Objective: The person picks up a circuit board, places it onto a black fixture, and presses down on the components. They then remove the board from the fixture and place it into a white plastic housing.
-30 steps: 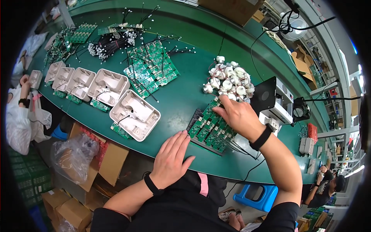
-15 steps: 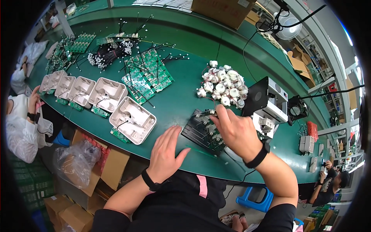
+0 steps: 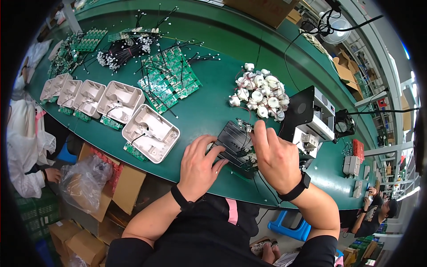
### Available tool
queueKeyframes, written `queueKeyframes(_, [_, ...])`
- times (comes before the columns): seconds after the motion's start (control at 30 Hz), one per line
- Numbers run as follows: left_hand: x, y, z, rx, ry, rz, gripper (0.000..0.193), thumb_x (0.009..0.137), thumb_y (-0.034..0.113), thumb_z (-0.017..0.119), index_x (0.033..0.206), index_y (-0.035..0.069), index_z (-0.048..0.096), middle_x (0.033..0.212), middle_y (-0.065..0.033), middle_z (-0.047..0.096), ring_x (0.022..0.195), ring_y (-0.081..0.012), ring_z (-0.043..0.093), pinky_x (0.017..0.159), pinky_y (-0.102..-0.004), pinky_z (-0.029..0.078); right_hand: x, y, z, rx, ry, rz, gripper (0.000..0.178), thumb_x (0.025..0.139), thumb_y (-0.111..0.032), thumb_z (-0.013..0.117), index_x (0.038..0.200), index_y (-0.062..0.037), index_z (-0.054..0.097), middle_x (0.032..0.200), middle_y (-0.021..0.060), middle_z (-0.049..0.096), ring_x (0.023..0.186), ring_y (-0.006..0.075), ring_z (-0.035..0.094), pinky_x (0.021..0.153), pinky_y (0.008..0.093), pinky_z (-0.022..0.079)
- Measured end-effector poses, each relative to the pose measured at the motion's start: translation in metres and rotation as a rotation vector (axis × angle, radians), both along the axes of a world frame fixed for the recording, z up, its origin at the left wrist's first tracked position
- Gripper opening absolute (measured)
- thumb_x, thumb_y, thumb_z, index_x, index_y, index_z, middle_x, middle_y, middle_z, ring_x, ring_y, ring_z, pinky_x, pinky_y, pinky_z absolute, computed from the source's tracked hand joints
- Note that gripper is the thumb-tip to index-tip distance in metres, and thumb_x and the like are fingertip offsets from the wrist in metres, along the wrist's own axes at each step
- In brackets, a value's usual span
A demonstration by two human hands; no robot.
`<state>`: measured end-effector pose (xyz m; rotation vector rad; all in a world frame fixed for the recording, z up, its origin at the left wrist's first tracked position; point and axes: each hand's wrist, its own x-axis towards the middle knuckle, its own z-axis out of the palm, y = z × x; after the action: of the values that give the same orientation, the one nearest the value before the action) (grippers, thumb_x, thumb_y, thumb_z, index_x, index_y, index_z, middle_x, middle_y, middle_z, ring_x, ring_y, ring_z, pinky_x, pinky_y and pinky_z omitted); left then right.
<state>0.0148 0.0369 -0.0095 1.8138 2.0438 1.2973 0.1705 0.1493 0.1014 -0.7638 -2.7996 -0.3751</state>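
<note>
A black ribbed tray (image 3: 231,138) with small dark and metallic parts along its right side lies on the green table in front of me. My left hand (image 3: 198,167) has its fingers bent round the tray's left edge. Over the right side of the tray is my right hand (image 3: 276,162), fingers pinched together; what they hold is hidden. Small metallic parts (image 3: 243,125) show at the tray's far right corner, beside those fingertips. Beyond the tray lies a heap of white round parts with thin wires (image 3: 261,94).
White plastic housings (image 3: 151,133) stand in a row at left, with green circuit boards (image 3: 171,80) and black cable bundles (image 3: 126,55) behind. A white device with a black panel (image 3: 311,120) stands to the right. Other people (image 3: 26,147) work at both ends.
My left hand has gone from lying flat beside the tray to gripping its left edge. My right hand stays pinched over the tray's right side. The tray sits slightly turned.
</note>
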Motion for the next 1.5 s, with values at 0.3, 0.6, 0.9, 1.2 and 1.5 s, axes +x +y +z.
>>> queueKeyframes(0.3, [-0.001, 0.004, -0.003, -0.016, -0.063, -0.042, 0.028, 0.079, 0.014, 0.084, 0.102, 0.007, 0.069, 0.123, -0.0102, 0.063, 0.114, -0.032, 0.062, 0.095, -0.043, 0.047, 0.0, -0.028, -0.001, 0.184, -0.069, -0.038, 0.033, 0.086, -0.01, 0.062, 0.118, -0.0018, 0.06, 0.074, 0.0012, 0.048, 0.053, 0.0117, 0.057, 0.045, 0.0275, 0.044])
queueKeyframes(0.6, [0.0, 0.004, -0.001, -0.006, -0.039, -0.048, 0.025, 0.077, 0.012, 0.083, 0.097, 0.009, 0.069, 0.125, -0.0091, 0.065, 0.107, -0.0338, 0.064, 0.093, -0.044, 0.048, -0.008, -0.022, 0.002, 0.229, -0.131, -0.094, 0.038, 0.084, -0.004, 0.063, 0.121, 0.0021, 0.059, 0.076, 0.0041, 0.049, 0.057, 0.0151, 0.058, 0.049, 0.0303, 0.046])
queueKeyframes(0.9, [-0.002, 0.002, -0.005, -0.021, -0.024, -0.072, 0.027, 0.08, 0.013, 0.081, 0.101, 0.007, 0.065, 0.125, -0.011, 0.062, 0.114, -0.0305, 0.061, 0.097, -0.0431, 0.045, -0.013, -0.056, -0.001, 0.308, -0.203, -0.084, 0.033, 0.087, -0.007, 0.063, 0.118, 0.0011, 0.061, 0.076, 0.0021, 0.048, 0.055, 0.0125, 0.054, 0.049, 0.0288, 0.044])
queueKeyframes(1.2, [-0.004, 0.001, -0.002, -0.013, -0.018, -0.065, 0.037, 0.08, 0.014, 0.081, 0.112, 0.005, 0.063, 0.124, -0.01, 0.063, 0.116, -0.0293, 0.061, 0.098, -0.0418, 0.046, -0.012, -0.004, -0.009, 0.219, -0.09, -0.012, 0.021, 0.094, -0.011, 0.065, 0.113, -0.0014, 0.061, 0.073, 0.0053, 0.051, 0.052, 0.0199, 0.055, 0.048, 0.0329, 0.045])
queueKeyframes(1.5, [-0.007, 0.001, -0.002, -0.023, -0.059, -0.085, 0.042, 0.083, 0.016, 0.08, 0.12, 0.005, 0.062, 0.126, -0.0099, 0.064, 0.114, -0.0327, 0.062, 0.099, -0.0414, 0.045, 0.004, 0.046, -0.015, 0.019, 0.271, 0.066, 0.027, 0.09, -0.01, 0.076, 0.113, -0.0041, 0.061, 0.075, 0.011, 0.064, 0.061, 0.03, 0.066, 0.05, 0.0382, 0.049])
